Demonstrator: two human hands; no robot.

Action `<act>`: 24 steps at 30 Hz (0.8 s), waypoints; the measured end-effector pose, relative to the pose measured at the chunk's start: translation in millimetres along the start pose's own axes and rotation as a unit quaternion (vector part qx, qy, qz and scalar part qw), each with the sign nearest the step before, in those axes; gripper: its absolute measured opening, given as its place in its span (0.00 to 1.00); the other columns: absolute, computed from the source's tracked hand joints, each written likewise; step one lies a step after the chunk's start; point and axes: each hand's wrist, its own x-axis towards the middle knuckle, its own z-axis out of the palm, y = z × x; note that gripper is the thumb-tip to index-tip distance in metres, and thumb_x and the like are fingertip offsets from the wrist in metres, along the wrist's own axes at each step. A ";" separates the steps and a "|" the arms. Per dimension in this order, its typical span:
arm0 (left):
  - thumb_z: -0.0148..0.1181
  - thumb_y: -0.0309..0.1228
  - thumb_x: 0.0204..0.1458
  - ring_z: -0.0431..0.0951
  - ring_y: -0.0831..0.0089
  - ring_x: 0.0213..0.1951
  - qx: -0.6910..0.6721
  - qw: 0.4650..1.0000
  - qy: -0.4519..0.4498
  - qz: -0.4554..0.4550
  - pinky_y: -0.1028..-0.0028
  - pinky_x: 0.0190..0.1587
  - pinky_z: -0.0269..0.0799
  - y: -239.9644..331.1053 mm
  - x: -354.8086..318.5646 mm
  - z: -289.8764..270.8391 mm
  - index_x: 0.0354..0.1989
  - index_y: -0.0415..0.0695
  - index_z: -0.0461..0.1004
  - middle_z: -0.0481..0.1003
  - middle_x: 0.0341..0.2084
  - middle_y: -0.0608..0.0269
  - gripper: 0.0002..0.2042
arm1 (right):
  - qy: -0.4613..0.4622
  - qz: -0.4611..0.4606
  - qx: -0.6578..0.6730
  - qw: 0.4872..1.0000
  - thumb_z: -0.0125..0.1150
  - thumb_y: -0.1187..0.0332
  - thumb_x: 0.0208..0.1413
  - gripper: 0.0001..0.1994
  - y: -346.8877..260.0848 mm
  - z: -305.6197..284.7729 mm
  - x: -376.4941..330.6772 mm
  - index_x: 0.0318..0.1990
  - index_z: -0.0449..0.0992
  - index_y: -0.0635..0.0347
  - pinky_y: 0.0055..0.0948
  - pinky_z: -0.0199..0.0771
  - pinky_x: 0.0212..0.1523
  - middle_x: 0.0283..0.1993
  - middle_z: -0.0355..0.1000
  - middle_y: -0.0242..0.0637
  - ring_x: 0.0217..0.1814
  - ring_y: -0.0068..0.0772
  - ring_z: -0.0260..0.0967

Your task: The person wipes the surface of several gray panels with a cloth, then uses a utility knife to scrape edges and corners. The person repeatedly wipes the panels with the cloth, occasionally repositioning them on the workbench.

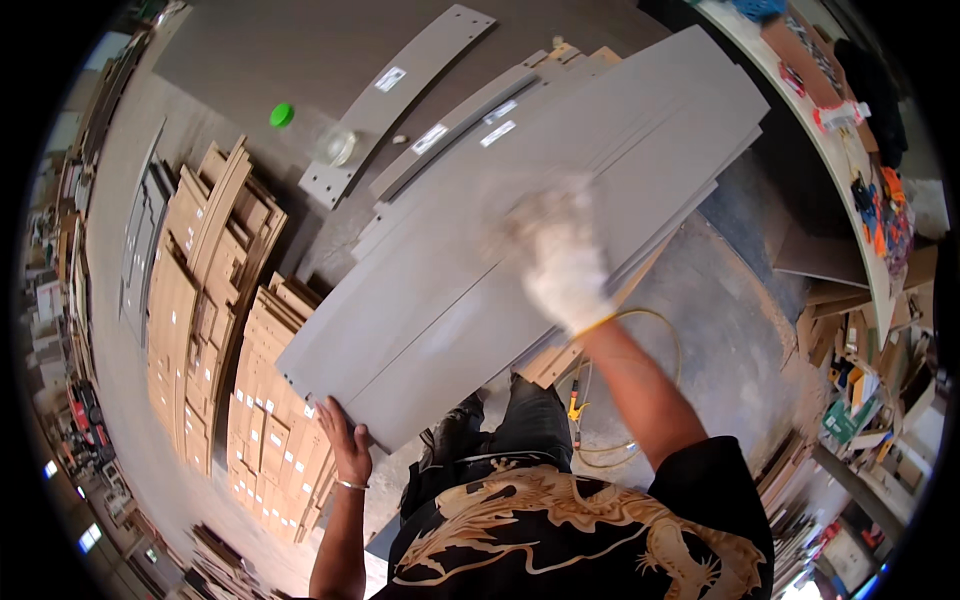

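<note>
The long grey panel (480, 250) lies on top of a stack of similar grey boards. The bare left hand (343, 438) grips its near corner; the gloved right hand (560, 262), blurred, presses flat on its face. Steadying that corner firmly should keep the panel from sliding.

Long flat grey board panel (470, 290), rectangular, smooth matte face, lies on top of a stack of similar grey panels. It runs diagonal, from lower left near the person up to upper right. Small holes are visible at the lower left corner. Near edge is gripped by the bare left hand (345, 440), fingers on the corner. Right hand (565, 265), in a white glove and blurred, rests on the panel face approx. in the middle, w/ palm down.
</note>
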 end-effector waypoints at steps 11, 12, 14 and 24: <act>0.61 0.37 0.60 0.37 0.41 0.79 0.006 0.998 0.021 0.054 0.46 0.77 0.29 -18.7 2.9 8.8 0.78 0.33 0.43 0.44 0.77 0.34 0.43 | -0.185 -0.202 0.158 0.949 0.57 0.58 0.56 0.25 -244.3 91.8 -141.1 0.62 0.79 0.52 0.51 0.34 0.83 0.70 0.70 0.42 0.82 0.39 0.52; 0.62 0.38 0.59 0.38 0.42 0.79 -0.027 0.998 0.038 0.032 0.46 0.77 0.29 -12.2 -0.6 7.4 0.77 0.32 0.43 0.45 0.77 0.34 0.44 | -0.178 -0.217 0.034 0.959 0.58 0.57 0.57 0.27 -226.4 87.7 -124.7 0.65 0.76 0.53 0.51 0.40 0.82 0.71 0.69 0.41 0.81 0.38 0.52; 0.64 0.40 0.58 0.40 0.43 0.79 -0.045 0.995 0.068 0.064 0.47 0.78 0.30 0.2 9.8 7.6 0.77 0.29 0.42 0.45 0.76 0.34 0.47 | -0.019 -0.064 -0.167 0.984 0.56 0.56 0.63 0.27 -144.2 105.2 -97.0 0.66 0.74 0.59 0.53 0.46 0.80 0.70 0.70 0.42 0.79 0.37 0.57; 0.67 0.48 0.56 0.37 0.42 0.79 -0.038 0.993 0.058 0.098 0.41 0.76 0.28 -28.2 5.1 4.7 0.78 0.35 0.41 0.47 0.78 0.43 0.51 | -0.104 -0.157 -0.080 0.979 0.58 0.53 0.62 0.28 -253.1 95.6 -132.4 0.68 0.73 0.49 0.54 0.31 0.83 0.72 0.69 0.35 0.81 0.42 0.51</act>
